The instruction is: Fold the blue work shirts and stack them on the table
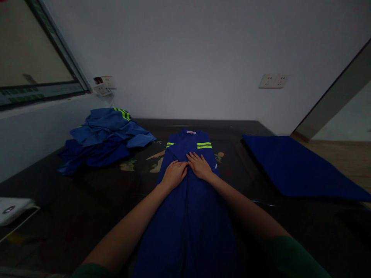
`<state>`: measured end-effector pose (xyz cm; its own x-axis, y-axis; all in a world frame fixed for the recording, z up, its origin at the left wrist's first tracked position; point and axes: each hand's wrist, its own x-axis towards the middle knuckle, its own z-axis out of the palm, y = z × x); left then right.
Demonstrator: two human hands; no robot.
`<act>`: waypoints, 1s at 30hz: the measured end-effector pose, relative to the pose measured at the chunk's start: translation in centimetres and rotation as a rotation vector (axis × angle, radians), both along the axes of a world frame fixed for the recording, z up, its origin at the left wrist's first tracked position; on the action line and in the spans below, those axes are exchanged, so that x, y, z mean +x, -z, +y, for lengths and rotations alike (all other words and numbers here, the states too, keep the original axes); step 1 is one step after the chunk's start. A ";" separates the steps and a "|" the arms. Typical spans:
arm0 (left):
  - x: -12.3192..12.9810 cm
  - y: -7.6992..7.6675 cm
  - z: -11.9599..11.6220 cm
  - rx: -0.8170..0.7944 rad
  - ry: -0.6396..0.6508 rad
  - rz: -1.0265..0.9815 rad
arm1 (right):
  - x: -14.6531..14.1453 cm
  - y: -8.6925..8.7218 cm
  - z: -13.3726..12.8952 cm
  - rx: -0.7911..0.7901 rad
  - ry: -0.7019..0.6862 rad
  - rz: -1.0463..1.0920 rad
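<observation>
A dark blue garment [189,224] with yellow-green stripes and a pale collar label lies lengthwise on the dark table [95,216], its sides folded in towards a middle seam. My left hand [175,173] rests on it left of the seam, fingers curled together at the cloth edge; whether they pinch the fabric is too small to tell. Flat on the right half lies my right hand [199,165], fingers spread, just below the right stripes. The fingertips of the two hands nearly meet at the seam.
Crumpled blue clothes [107,131] are heaped at the back left. A flat blue folded cloth [301,170] lies on the right. At the left edge sits a white device [14,210] with a cable. Behind the table stands a wall with sockets [274,81].
</observation>
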<state>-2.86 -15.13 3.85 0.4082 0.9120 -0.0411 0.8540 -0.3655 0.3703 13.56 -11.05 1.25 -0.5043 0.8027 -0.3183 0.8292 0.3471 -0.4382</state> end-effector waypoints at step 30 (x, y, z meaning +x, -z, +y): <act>-9.8 -13.7 -18.5 -0.519 0.631 -0.256 | 10.9 -17.0 -22.6 -0.114 -0.499 0.170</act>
<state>-12.65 -33.63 17.56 0.8869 0.4018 -0.2279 0.4147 -0.4754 0.7759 24.47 -33.68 18.29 -0.8676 0.4174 -0.2703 0.4897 0.6229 -0.6101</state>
